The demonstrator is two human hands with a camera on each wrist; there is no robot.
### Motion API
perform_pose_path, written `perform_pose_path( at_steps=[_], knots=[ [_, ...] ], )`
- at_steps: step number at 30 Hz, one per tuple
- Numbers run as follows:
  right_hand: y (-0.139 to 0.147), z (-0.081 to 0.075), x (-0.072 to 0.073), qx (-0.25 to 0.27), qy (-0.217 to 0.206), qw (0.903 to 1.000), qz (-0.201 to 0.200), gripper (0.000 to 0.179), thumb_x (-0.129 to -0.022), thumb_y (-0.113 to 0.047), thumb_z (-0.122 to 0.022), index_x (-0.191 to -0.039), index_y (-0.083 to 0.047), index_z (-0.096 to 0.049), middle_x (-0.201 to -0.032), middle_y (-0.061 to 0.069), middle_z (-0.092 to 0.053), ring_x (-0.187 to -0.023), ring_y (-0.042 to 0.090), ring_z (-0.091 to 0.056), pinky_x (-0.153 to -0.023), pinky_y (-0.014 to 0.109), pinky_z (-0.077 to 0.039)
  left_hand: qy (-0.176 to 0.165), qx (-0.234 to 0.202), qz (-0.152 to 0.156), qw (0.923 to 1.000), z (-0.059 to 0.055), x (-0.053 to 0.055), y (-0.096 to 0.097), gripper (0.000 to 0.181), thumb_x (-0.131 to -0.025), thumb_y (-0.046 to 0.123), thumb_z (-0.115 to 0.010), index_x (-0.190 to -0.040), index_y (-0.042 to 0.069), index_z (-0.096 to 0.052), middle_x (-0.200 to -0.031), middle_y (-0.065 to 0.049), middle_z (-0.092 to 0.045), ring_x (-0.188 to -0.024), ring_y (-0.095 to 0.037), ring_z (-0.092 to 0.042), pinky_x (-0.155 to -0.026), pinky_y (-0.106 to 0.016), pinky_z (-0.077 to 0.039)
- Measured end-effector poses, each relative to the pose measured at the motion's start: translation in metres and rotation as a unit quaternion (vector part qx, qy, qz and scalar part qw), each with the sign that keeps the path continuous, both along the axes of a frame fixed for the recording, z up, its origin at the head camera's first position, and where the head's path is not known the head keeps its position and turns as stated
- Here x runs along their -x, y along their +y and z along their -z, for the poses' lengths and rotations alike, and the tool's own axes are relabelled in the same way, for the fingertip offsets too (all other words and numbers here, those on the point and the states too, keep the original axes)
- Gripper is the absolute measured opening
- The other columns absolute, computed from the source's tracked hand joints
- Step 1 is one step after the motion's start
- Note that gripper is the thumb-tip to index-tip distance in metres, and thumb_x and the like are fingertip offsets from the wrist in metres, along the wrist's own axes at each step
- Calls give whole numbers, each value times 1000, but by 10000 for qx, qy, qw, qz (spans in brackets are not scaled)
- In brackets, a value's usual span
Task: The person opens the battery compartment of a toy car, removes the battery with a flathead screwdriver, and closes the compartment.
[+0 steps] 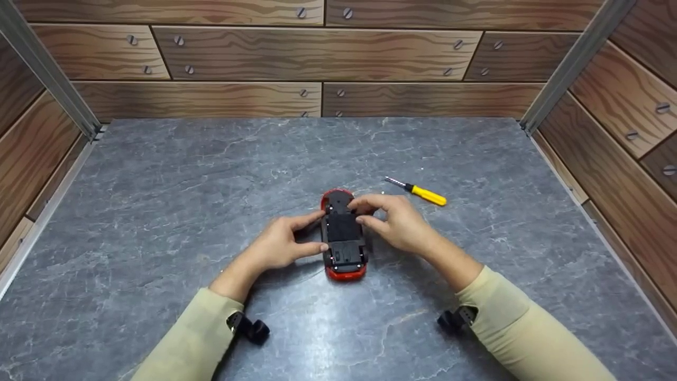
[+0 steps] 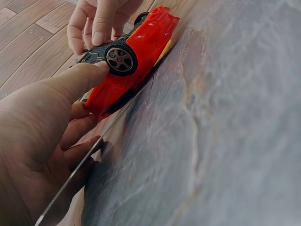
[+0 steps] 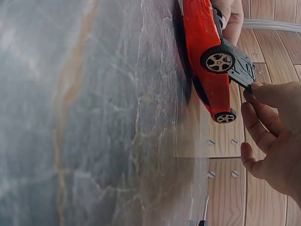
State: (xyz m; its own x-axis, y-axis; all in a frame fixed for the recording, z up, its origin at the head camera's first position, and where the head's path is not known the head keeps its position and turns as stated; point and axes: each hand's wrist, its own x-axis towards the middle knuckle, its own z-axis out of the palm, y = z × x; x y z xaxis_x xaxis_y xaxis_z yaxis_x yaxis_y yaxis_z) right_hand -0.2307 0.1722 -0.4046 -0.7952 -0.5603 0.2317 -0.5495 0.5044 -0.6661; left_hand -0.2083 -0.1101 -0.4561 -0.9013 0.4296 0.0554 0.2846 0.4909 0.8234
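Observation:
A red toy car lies upside down on the grey table, its black underside plate facing up. My left hand grips the car's left side between thumb and forefinger; in the left wrist view the thumb lies by a black wheel. On the other side, my right hand pinches the edge of the underside plate with thumb and forefinger. In the right wrist view that dark plate slants up out of the red body. The hand's other fingers are loosely bent.
A screwdriver with a yellow handle lies beyond the right hand, its shaft toward the back left. The grey marbled tabletop ends at wood-patterned walls at the back and sides. Each wrist carries a small black camera.

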Motion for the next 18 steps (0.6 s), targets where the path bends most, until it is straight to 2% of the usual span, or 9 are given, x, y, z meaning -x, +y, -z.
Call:
perform_pose_path(
  at_steps=[8, 12, 18],
  knots=[
    [-1, 1, -2, -141, 28, 9999, -76, 28, -101, -5, -70, -128, -12, -77, -129, 6, -75, -125, 26, -67, -107, 47, -54, -133, -54, -14, 9999, 1, -4, -1, 79, -88, 39, -88, -156, 18, -54, -151, -11, -59, -143, -29, -53, -123, -48, -36],
    [-2, 1, -5, 47, -15, 10000, -37, 26, -101, -5, -71, -125, -12, -77, -126, 5, -76, -121, 24, -69, -104, 46, -56, -100, -100, 32, 9999, 2, -4, -1, 78, -89, 38, -87, -156, 16, -54, -151, -10, -60, -143, -28, -53, -123, -46, -36],
    [-3, -4, -6, 591, 10, 9982, 96, 23, -100, -3, -72, -122, -8, -78, -120, 5, -77, -112, 23, -72, -97, 45, -58, 13, -125, 56, 9999, 1, -1, -1, 77, -90, 37, -87, -156, 15, -55, -151, -7, -59, -143, -26, -52, -123, -44, -36]
  ],
)
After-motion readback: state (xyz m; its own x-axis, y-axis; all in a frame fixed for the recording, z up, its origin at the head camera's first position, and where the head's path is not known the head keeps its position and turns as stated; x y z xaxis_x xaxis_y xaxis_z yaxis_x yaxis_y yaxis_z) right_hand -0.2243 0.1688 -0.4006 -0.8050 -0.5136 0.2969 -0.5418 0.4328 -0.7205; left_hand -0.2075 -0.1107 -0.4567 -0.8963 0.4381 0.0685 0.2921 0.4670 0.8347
